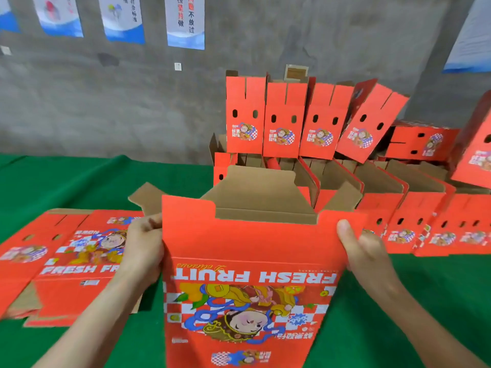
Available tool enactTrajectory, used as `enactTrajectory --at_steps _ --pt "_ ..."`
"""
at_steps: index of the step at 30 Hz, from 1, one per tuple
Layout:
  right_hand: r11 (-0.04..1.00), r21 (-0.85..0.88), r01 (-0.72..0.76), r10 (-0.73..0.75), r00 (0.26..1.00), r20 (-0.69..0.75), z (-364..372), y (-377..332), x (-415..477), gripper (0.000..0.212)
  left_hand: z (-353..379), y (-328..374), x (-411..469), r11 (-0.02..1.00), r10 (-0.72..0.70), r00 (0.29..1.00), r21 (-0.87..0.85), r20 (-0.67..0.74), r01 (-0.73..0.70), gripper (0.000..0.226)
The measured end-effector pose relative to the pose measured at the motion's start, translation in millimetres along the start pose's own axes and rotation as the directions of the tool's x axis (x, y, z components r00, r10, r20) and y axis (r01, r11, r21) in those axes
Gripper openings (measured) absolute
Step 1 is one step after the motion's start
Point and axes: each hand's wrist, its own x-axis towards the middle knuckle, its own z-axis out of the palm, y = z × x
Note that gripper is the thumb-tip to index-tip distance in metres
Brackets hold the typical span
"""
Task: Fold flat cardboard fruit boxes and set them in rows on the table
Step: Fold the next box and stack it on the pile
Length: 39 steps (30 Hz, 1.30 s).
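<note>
Half-opened red box (247,243) held above green worktop (79,181), print upside down to the camera: "FRESH FRUIT", cartoon figure on checker pattern. Left hand (144,245) grip curled round its left edge; right hand (364,248) grip pinches the right edge, thumb on printed face. Flat blanks (66,261) lie at left, same "FRESH FRUIT" lettering. Folded boxes (284,120) stand in rows at right rear. Wall posters (186,19) carry Chinese characters.

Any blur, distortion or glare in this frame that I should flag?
Head view: the light is even, with no glare on the held box; head view: the flat stack at left and the folded rows at right are smeared soft; head view: wide-angle bending tilts the wall posters.
</note>
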Motion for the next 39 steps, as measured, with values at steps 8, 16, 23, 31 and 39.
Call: enactTrajectory --at_steps 8,16,23,31,39 --pt "0.981 0.126 -0.148 0.151 0.988 -0.014 17.6 12.8 -5.0 0.04 5.4 -27.2 -21.3 0.997 0.029 0.953 -0.059 -0.301 -0.049 0.036" --pt "0.998 0.033 -0.05 0.052 0.997 -0.057 21.4 13.2 2.4 0.035 -5.9 -30.5 -36.6 0.964 0.146 0.949 0.254 -0.28 -0.073 0.05" --pt "0.957 -0.291 -0.012 0.001 0.999 -0.038 23.4 21.3 1.9 0.02 -3.2 -11.9 -33.7 0.616 0.268 0.962 0.777 -0.049 -0.132 0.077" --pt "0.491 -0.819 0.297 -0.317 0.937 0.149 20.4 1.4 -1.0 0.086 -0.2 -5.8 -28.1 0.451 0.27 0.956 0.862 0.114 -0.231 0.082" --pt "0.071 -0.787 0.613 -0.118 0.789 0.603 29.3 -32.9 25.3 0.076 0.3 -3.1 -21.4 0.397 0.288 0.924 0.846 0.253 -0.356 0.078"
